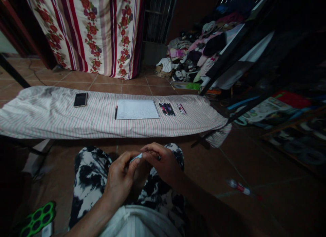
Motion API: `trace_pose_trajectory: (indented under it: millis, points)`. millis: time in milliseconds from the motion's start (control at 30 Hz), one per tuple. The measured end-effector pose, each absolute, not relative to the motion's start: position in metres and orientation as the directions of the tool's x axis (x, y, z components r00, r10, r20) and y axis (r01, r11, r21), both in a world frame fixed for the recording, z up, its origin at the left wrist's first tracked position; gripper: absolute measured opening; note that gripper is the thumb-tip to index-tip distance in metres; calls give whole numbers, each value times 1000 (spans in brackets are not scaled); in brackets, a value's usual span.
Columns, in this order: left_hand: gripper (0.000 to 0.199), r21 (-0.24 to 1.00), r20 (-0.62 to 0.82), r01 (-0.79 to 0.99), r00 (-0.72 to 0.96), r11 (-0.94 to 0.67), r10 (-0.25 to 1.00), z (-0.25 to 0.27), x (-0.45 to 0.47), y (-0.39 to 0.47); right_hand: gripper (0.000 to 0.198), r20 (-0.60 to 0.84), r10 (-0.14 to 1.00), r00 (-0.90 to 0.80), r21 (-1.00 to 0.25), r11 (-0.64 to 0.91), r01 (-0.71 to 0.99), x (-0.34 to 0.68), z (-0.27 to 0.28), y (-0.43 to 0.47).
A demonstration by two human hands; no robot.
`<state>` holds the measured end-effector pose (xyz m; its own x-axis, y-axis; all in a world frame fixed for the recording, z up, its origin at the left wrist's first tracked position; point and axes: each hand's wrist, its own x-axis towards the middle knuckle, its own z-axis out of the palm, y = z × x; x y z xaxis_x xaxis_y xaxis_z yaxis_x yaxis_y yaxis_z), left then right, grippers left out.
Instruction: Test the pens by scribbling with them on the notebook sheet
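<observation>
Between my two hands, above my knees, is a small pale blue-white piece (137, 157) whose kind I cannot make out. My left hand (120, 174) pinches it between thumb and fingers. From the other side, the fingertips of my right hand (160, 160) close on its end. Beyond my hands, a spiral notebook (137, 109) lies open on a striped cloth (96, 123), with a dark pen (116, 112) along its left edge. Several dark pens (166, 109) are lined up right of the notebook, and a few pinkish pens (181, 109) lie further right.
A phone (80, 99) rests on the cloth at the left. Behind hangs a floral curtain (102, 33), beside a heap of clothes (196, 53). A plastic bottle (239, 187) lies on the tiled floor at the right; a green object with round holes (38, 218) is at lower left.
</observation>
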<state>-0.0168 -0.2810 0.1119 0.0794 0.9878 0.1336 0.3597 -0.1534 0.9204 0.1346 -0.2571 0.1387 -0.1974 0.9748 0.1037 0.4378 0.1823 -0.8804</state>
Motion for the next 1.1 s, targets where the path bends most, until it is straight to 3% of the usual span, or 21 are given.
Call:
trace_pose_trajectory:
  millis: [267, 533, 1100]
  points:
    - [21, 943, 60, 323, 58, -75, 997, 115, -15, -281, 11, 164, 961, -225, -855, 252, 453, 136, 139, -257]
    - [20, 873, 192, 440, 81, -208, 978, 114, -15, -281, 10, 82, 981, -174, -859, 158, 486, 134, 141, -257]
    - [20, 757, 326, 563, 114, -332, 938, 113, -14, -281, 12, 71, 987, -144, -872, 132, 471, 134, 134, -256]
